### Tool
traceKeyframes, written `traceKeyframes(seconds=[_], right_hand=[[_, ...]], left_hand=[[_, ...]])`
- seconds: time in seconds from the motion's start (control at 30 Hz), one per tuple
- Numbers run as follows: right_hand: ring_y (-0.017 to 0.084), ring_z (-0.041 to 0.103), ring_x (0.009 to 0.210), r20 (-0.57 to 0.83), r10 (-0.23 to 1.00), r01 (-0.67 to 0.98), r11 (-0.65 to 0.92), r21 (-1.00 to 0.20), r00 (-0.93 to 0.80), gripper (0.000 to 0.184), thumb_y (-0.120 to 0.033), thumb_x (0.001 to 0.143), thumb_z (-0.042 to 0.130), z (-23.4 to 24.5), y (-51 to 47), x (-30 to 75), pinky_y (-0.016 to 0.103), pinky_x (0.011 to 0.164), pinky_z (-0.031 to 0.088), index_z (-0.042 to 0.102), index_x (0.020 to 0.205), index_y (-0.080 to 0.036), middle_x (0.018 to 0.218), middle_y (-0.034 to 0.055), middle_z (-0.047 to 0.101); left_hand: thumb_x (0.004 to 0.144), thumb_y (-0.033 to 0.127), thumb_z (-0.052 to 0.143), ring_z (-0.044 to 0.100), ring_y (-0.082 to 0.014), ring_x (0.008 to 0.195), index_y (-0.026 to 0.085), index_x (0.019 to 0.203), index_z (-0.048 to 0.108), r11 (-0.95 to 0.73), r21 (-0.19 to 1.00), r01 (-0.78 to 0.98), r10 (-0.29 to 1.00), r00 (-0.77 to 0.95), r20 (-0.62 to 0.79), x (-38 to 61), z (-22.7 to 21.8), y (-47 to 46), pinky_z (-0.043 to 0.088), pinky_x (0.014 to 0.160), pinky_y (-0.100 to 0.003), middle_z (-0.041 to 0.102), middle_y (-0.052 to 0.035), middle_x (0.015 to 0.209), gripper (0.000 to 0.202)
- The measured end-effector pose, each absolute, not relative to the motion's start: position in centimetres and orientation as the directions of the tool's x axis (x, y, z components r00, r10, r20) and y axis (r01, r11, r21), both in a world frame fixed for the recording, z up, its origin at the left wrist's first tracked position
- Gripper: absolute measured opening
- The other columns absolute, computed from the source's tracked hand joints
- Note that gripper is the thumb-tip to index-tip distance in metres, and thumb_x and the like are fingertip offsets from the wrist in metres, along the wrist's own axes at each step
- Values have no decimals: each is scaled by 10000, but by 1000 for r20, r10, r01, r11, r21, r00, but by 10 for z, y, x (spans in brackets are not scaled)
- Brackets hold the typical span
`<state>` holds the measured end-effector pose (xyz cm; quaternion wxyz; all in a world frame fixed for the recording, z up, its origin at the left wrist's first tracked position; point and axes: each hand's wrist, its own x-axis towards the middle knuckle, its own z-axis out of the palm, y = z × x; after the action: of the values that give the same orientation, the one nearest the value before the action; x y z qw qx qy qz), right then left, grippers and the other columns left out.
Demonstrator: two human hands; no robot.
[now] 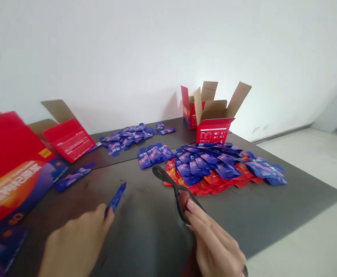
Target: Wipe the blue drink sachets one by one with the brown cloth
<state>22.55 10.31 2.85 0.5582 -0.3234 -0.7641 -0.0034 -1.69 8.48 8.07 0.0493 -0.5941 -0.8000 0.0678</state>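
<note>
My left hand is closed, pinching a thin blue packet that shows nearly edge-on above the dark table. At the right, the fingers of my right hand grip a black-edged, bag-like thing. Its dark rim makes a narrow loop at the far end and widens near my fingers; the rest is blurred and partly hidden. Past my right hand lies a heap of blue packets, overlapping a layer of red packets.
A big red box stands at the left with flaps up, a blue packet beside it. Further back are a scattered pile of blue packets and a short row. Two open red boxes stand near the white wall.
</note>
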Motion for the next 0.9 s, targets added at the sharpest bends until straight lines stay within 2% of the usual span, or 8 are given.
traceKeyframes(seconds=[0.07, 0.13, 0.27, 0.4, 0.57, 0.7, 0.8, 0.9], right_hand=[[218, 543, 1073, 844, 501, 488, 794, -362, -190, 398, 0, 801, 435, 33, 102, 226, 308, 884, 512, 524, 1168, -126, 1169, 110, 566], [195, 539, 1080, 838, 505, 488, 795, -359, -206, 385, -4, 814, 425, 38, 101, 222, 295, 900, 498, 521, 1164, -129, 1163, 110, 571], [154, 535, 1082, 821, 502, 471, 813, -342, -271, 339, -7, 830, 383, 42, 107, 200, 265, 928, 464, 542, 1109, -117, 1126, 119, 593], [160, 554, 1056, 776, 540, 430, 816, -387, -326, 292, -25, 836, 370, 38, 118, 175, 261, 927, 456, 580, 1026, -97, 1101, 135, 604], [145, 539, 1073, 618, 631, 398, 776, -489, -469, 260, -42, 845, 372, 31, 128, 146, 232, 930, 429, 582, 969, -134, 1117, 99, 598], [146, 554, 1030, 413, 553, 412, 826, -385, -724, 195, -40, 827, 415, 24, 131, 122, 217, 900, 426, 555, 925, -134, 1089, 89, 597], [150, 598, 863, 343, 472, 366, 870, -332, -812, 95, -57, 776, 509, 18, 127, 108, 202, 800, 463, 548, 782, -144, 886, 50, 629], [172, 574, 898, 298, 401, 321, 904, -283, -866, 30, -103, 776, 543, 14, 124, 100, 224, 832, 446, 545, 771, -132, 876, 65, 617]], left_hand=[[869, 297, 152, 627, -298, 644, 154, 938, 572, 261, -265, 928, 954, -289, -75, 0, 76, 71, 460, 583, -434, 629, -106, 689, 449], [869, 376, 214, 633, -306, 681, 177, 1093, 527, 259, -262, 930, 950, -294, -104, 8, 74, 62, 465, 594, -424, 647, -109, 755, 433], [828, 520, 304, 635, -305, 755, 251, 1240, 438, 280, -49, 959, 947, -285, -152, -1, 66, 53, 480, 643, -452, 670, -93, 856, 509], [811, 410, 433, 586, -211, 983, 319, 1220, 472, 0, 247, 969, 999, 11, -43, -33, 41, 49, 454, 864, -381, 622, -33, 1107, 421], [756, 334, 550, 590, -162, 969, 296, 1175, 522, -214, 328, 920, 973, 173, 150, -57, 16, 50, 473, 863, -290, 636, -7, 1076, 422], [814, 240, 448, 632, -153, 832, 231, 1103, 583, -293, 140, 946, 943, 261, 209, -49, 11, 44, 518, 757, -252, 676, -23, 954, 319], [750, 2, 277, 632, -163, 853, 192, 995, 638, -359, -194, 913, 850, 405, 337, -39, 1, 33, 521, 757, -261, 667, -44, 998, 476], [672, -58, 242, 638, -173, 825, 137, 892, 661, -299, -453, 840, 740, 503, 446, -35, -8, 25, 527, 718, -247, 677, -84, 953, 512]])
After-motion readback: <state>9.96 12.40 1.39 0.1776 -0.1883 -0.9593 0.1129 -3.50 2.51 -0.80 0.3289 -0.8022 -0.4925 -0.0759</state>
